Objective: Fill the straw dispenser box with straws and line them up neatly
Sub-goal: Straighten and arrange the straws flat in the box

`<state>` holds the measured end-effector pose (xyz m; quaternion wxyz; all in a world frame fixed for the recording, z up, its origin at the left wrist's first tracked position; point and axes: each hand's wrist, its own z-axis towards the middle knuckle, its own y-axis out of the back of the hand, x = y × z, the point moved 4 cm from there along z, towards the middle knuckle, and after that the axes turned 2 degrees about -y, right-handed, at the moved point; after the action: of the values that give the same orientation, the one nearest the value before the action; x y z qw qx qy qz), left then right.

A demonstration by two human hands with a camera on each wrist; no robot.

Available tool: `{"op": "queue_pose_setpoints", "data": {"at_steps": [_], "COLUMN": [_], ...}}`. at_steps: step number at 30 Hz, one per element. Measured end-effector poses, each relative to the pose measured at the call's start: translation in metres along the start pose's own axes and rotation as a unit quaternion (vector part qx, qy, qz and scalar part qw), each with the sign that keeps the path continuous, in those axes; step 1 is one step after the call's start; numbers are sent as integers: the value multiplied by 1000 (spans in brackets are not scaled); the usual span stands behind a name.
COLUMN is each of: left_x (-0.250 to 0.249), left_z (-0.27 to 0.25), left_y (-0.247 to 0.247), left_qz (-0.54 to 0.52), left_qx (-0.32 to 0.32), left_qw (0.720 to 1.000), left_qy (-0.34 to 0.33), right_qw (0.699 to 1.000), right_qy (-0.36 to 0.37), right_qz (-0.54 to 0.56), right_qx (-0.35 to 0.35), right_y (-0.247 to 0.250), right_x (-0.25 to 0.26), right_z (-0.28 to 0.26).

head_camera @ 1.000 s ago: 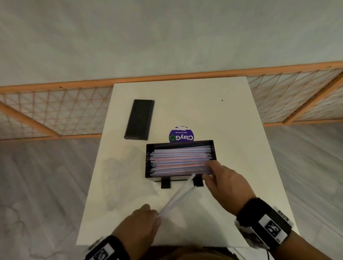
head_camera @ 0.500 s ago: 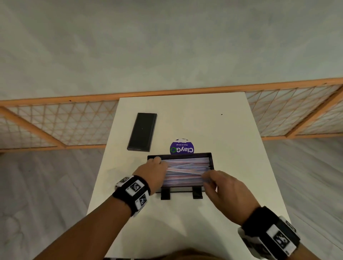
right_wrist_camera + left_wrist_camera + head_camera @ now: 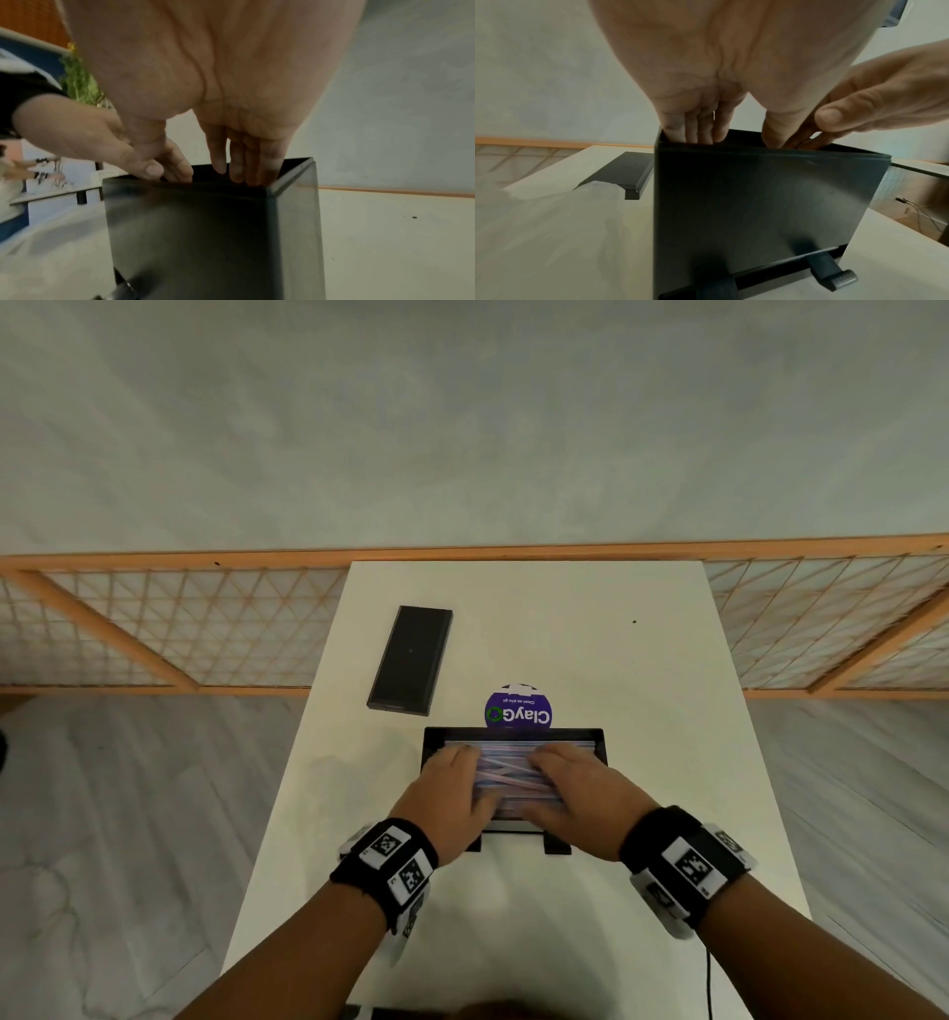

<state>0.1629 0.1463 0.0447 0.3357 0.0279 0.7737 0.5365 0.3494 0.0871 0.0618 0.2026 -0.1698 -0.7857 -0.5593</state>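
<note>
Both hands reach flat-fingered into the open top of the black straw dispenser box at the centre of the head view, the left hand over its left half, the right hand over its right, fingers extended onto the straws and gripping nothing. The straws run left to right, directly beneath the fingers – a few cross at a slant, so squaring likely comes next. The box stands on the white table, below frame centre.

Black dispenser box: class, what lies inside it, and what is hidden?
Inside the box: pale straws, some crossed. Left hand and right hand cover the ends; lower layers are hidden.
</note>
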Motion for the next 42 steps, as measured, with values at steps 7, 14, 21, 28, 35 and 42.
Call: {"op": "queue_pose_setpoints", "data": {"at_steps": [7,14,21,28,35,42], "left_x": [4,9,7,4,6,6], "left_z": [6,13,5,3,4,3], "left_y": [-7,-11,-18,-21,-24,-23], "left_qz": [30,118,239,220,211,213], "left_qx": [29,43,50,-9,34,27], "left_qw": [999,990,963,970,974,974], "left_qy": [-17,-68,-111,-104,-76,-72], "right_qw": [996,984,969,965,955,951], "right_qy": [-73,-133,-159,-178,-137,-130], "right_qz": [-36,-86,-114,-102,-115,-63], "right_qx": [42,77,152,165,236,274], "right_y": [-13,1,-11,-10,-15,-6], "right_x": [-4,1,6,13,15,18], "right_z": [30,35,50,66,80,77]}}
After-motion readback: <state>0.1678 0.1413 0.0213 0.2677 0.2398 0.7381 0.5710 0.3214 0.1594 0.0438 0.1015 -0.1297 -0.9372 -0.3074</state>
